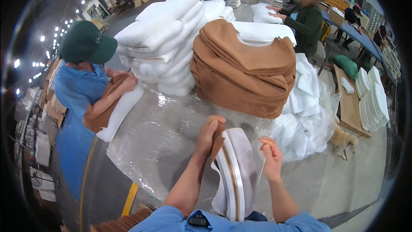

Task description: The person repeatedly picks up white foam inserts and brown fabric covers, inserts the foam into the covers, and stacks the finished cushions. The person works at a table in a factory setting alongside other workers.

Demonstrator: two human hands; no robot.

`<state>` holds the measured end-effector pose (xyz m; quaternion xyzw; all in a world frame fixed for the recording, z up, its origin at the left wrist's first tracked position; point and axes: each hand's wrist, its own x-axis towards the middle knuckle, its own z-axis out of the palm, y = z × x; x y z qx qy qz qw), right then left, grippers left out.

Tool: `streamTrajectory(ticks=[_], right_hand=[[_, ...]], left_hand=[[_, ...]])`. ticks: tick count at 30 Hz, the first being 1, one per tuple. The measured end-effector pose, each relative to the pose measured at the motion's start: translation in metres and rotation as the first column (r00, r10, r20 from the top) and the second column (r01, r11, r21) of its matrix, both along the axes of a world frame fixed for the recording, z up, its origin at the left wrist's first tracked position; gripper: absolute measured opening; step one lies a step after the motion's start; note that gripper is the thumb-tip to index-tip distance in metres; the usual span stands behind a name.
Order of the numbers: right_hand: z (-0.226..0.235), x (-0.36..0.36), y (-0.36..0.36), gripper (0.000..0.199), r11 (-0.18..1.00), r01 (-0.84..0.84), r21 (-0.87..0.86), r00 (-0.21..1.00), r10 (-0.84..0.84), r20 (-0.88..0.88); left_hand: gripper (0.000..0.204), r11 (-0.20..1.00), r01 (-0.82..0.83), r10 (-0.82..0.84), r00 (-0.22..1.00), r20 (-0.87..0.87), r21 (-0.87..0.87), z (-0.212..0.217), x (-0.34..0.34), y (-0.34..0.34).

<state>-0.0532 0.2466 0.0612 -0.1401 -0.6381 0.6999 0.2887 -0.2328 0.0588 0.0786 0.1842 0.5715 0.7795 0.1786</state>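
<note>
Two hands work at the near edge of a table wrapped in clear plastic film, which keeps the fabric off the bare top. The left hand is clenched on the brown cover at the upper end of a curved pad, fingers curled over the fabric edge as if pulling it along the foam; the pad stands on edge between the forearms, its white foam layers and a tan stripe facing up, so the cover's mouth is easy to reach. The right hand sits just beside the pad's right flank with fingers half bent; whether it pinches the thin whitish layer there or only steadies it I cannot tell. Beyond the pad lies a stack of brown covers, folded flat and within arm's reach, and next to it a pile of white foam (more foam sheets spill off the table's right side). At the left a co-worker in a green cap and blue shirt presses a brown cover and a white pad against the table edge. Farther back another person in a dark green top handles white pieces, and a small tan dog stands on the floor at the right
</note>
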Motion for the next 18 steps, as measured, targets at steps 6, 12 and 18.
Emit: streamTrajectory(ticks=[6, 12, 18], right_hand=[[-0.098, 0.11, 0.021, 0.022, 0.994, -0.106, -0.021, 0.769, 0.095, 0.633], [-0.099, 0.158, -0.047, 0.035, 0.972, -0.232, 0.022, 0.775, 0.171, 0.608], [-0.067, 0.124, -0.064, 0.058, 0.724, -0.433, 0.537, 0.841, 0.11, 0.529]], left_hand=[[0.028, 0.983, -0.174, 0.181, 0.951, 0.249, -0.052, 0.002, 0.0, -0.073], [0.062, 0.911, -0.354, 0.39, 0.579, 0.716, -0.209, -0.024, 0.084, -0.166], [0.055, 0.949, -0.31, 0.139, 0.573, 0.808, 0.057, -0.047, 0.217, -0.188]])
